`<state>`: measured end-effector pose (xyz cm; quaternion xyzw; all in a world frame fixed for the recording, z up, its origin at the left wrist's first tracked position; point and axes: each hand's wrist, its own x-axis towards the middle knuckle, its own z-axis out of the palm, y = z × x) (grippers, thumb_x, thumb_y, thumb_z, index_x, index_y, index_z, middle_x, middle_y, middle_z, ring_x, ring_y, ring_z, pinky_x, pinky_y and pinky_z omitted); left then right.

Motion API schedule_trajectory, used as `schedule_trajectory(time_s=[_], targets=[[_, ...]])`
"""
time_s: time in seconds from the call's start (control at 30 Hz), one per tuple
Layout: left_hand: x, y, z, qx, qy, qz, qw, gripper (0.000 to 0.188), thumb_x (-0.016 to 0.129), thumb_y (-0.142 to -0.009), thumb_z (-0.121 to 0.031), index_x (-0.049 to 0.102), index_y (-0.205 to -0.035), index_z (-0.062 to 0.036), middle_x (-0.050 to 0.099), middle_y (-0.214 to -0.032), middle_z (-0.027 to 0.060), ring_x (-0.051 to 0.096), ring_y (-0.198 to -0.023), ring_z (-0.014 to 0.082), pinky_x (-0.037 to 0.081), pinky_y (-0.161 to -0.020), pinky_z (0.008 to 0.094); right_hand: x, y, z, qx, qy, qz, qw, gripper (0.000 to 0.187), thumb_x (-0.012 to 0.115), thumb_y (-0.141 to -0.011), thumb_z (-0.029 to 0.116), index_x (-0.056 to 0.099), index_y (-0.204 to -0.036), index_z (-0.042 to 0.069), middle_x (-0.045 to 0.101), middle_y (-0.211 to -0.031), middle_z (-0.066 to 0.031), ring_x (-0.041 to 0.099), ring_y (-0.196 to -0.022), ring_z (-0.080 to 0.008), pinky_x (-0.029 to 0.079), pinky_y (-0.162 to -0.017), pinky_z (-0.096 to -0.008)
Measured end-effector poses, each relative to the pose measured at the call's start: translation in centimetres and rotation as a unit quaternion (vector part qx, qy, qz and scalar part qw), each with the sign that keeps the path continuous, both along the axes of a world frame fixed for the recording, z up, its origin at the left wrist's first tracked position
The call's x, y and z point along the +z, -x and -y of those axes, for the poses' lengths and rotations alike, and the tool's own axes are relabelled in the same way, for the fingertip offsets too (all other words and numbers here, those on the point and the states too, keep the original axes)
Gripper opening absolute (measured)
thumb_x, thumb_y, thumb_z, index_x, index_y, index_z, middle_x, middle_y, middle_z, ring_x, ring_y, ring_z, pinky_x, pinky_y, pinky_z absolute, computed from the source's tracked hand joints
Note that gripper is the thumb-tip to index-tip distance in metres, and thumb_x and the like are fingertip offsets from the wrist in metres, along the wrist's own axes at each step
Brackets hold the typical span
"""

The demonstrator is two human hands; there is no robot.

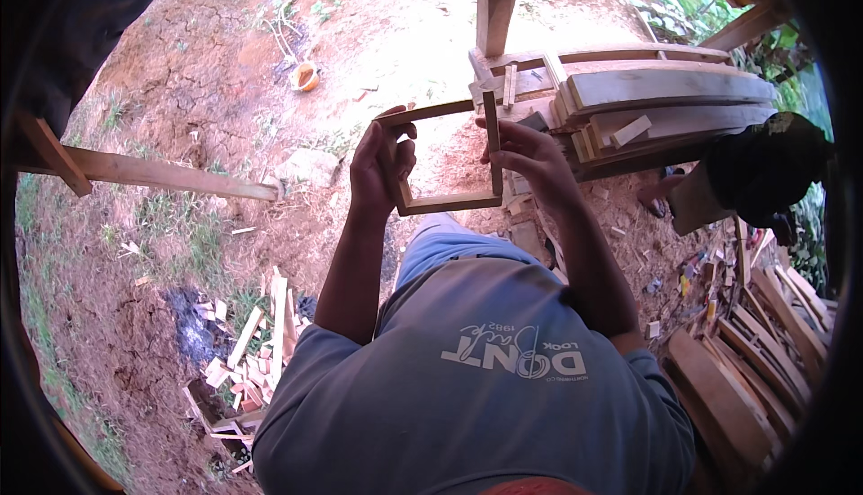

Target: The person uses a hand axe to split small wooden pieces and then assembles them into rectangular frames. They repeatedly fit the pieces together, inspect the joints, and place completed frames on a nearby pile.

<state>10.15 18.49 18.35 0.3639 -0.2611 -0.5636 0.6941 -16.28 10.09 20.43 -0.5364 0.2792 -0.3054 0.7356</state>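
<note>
A small four-sided wooden frame (449, 203) is held up in front of my body, with bare ground showing through its middle. My left hand (376, 164) is closed around its left side, thumb and fingers near the upper left corner. On the opposite side, my right hand (532, 159) grips the right bar between thumb and fingers. Just beyond the frame stands a workbench (611, 62) with wood pieces on it; its near left end lies partly behind the frame and my right hand.
Thick curved boards (670, 90) are stacked at the right. Past them another person (764, 171) bends over. A post (497, 5) rises ahead, and a rail (171, 173) crosses at left. Wood offcuts (247, 351) lie lower left, and long planks (719, 396) lower right.
</note>
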Motion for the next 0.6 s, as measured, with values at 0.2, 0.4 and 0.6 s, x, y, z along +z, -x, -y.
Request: schedule_trajectory(time_s=[0.2,0.4,0.6], targets=[[0.4,0.6,0.0,0.013,-0.006,0.012,1.0,0.057,0.046,-0.113,-0.044,0.053,-0.143,0.0026,0.062,-0.104,0.0107,0.046,-0.057,0.0098,0.037,-0.048,0.0237,-0.6,0.0,0.2,-0.005,-0.006,0.0,1.0,0.06,0.071,-0.093,0.013,0.058,-0.15,0.0,0.074,-0.114,-0.0066,0.069,-0.105,-0.016,0.051,-0.101,-0.0342],[1.1,1.1,-0.1,0.03,-0.026,0.015,0.999,0.056,0.047,-0.113,-0.043,0.053,-0.143,0.003,0.064,-0.105,0.0125,0.049,-0.058,0.0102,0.038,-0.049,0.0242,0.0,0.2,0.5,0.015,0.009,-0.014,1.0,0.061,0.071,-0.094,0.014,0.057,-0.152,0.001,0.074,-0.113,-0.0061,0.069,-0.104,-0.0153,0.051,-0.1,-0.0334],[0.7,0.9,-0.1,0.012,-0.016,0.014,1.0,0.055,0.047,-0.113,-0.043,0.052,-0.143,0.0031,0.064,-0.105,0.0132,0.048,-0.058,0.0102,0.037,-0.049,0.024,-0.2,0.1,0.0,0.022,-0.019,-0.014,0.999,0.063,0.071,-0.094,0.015,0.055,-0.153,0.0,0.073,-0.112,-0.0071,0.068,-0.107,-0.0154,0.05,-0.101,-0.0338]])
